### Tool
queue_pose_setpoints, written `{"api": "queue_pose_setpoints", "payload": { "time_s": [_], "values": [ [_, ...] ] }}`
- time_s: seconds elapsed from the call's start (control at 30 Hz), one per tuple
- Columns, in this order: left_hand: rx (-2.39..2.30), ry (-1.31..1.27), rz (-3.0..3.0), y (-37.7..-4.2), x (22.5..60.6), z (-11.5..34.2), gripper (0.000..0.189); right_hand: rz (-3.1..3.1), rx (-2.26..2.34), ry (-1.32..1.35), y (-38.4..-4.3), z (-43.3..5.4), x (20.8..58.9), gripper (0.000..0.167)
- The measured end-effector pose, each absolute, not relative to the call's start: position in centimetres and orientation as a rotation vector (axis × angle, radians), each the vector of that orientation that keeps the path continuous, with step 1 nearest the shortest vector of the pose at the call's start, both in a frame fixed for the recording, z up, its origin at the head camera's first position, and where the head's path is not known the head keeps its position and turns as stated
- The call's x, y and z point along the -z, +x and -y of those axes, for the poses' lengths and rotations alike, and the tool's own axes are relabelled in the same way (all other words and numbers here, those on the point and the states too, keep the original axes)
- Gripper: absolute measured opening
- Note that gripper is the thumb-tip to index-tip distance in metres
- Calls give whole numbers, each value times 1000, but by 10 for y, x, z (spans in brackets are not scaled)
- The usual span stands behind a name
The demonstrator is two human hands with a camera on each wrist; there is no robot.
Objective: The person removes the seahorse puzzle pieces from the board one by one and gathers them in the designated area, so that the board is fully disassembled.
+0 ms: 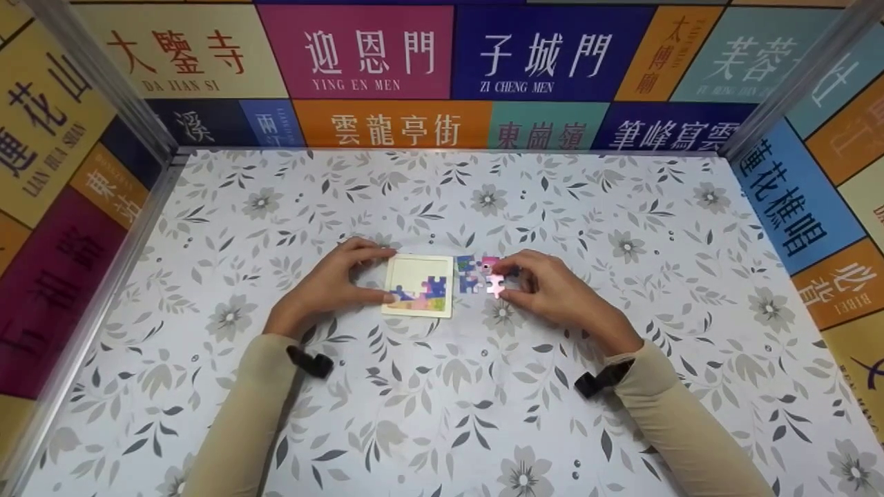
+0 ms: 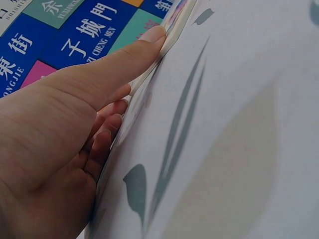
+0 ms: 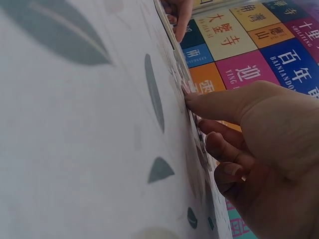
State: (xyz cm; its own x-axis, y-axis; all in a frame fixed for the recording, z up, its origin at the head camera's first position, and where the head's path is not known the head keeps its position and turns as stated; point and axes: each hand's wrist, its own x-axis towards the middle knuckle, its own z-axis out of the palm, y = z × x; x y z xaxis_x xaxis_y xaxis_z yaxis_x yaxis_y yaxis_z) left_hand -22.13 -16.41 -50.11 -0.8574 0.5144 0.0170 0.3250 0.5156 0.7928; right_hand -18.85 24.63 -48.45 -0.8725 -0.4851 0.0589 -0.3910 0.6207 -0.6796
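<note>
A small square puzzle tray (image 1: 418,315) with a pale rim lies flat on the table; joined colourful pieces fill its lower part. My left hand (image 1: 343,273) holds the tray's left side, index finger at the upper corner and thumb near the lower one. In the left wrist view the thumb (image 2: 149,37) presses on the tray's rim. Just right of the tray lie several loose puzzle pieces (image 1: 468,283). My right hand (image 1: 549,281) pinches a pink puzzle piece (image 1: 495,286) between thumb and index finger at the group's right side. The fingers partly hide the pieces there.
The table (image 1: 442,386) wears a white cover printed with grey leaves and flowers. Panels with large Chinese characters (image 1: 373,52) stand along the back and both sides. A black wrist camera (image 1: 311,362) sits on the left sleeve, another (image 1: 603,379) on the right.
</note>
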Motion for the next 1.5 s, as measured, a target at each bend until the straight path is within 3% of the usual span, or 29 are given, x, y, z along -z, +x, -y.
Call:
{"api": "queue_pose_setpoints", "payload": {
  "time_s": [0.83,1.5],
  "values": [
    [-1250,705,-2556,-222,504,165,77,-2719,1051,-757,-189,-243,486,33],
    [-1230,683,-2557,-222,503,164,79,-2698,1089,-773,-197,-222,478,39]
  ]
}}
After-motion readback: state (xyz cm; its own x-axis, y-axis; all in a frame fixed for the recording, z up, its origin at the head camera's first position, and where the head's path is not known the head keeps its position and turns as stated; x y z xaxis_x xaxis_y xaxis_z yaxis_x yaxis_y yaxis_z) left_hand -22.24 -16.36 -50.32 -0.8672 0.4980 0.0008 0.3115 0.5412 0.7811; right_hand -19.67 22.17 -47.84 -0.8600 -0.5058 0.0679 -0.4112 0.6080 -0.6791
